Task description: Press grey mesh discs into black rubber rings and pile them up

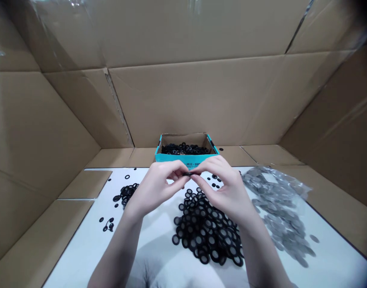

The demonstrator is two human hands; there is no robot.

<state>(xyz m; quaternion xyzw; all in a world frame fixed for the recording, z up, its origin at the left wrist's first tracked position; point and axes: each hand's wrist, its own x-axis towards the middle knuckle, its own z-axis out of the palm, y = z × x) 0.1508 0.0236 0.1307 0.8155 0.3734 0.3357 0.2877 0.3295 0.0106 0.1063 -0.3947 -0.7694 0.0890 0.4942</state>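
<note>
Between the fingertips of both hands, just in front of the teal box, is a small black ring point(187, 174), seen nearly edge-on. My left hand point(162, 182) pinches it from the left with thumb and forefinger. From the other side my right hand point(221, 182) grips it the same way, thumb below. Below my right hand spreads a large heap of black rings with grey discs in their middles point(205, 228). Left of my left wrist lies a smaller pile of black rings point(128, 194), partly hidden by the forearm.
An open teal cardboard box point(183, 157) holding many black rings stands at the back. To the right, grey discs point(287, 224) spill from a clear plastic bag point(275, 184). A few loose black pieces point(108, 225) lie at left. Cardboard walls point(189, 104) enclose the white table point(155, 244).
</note>
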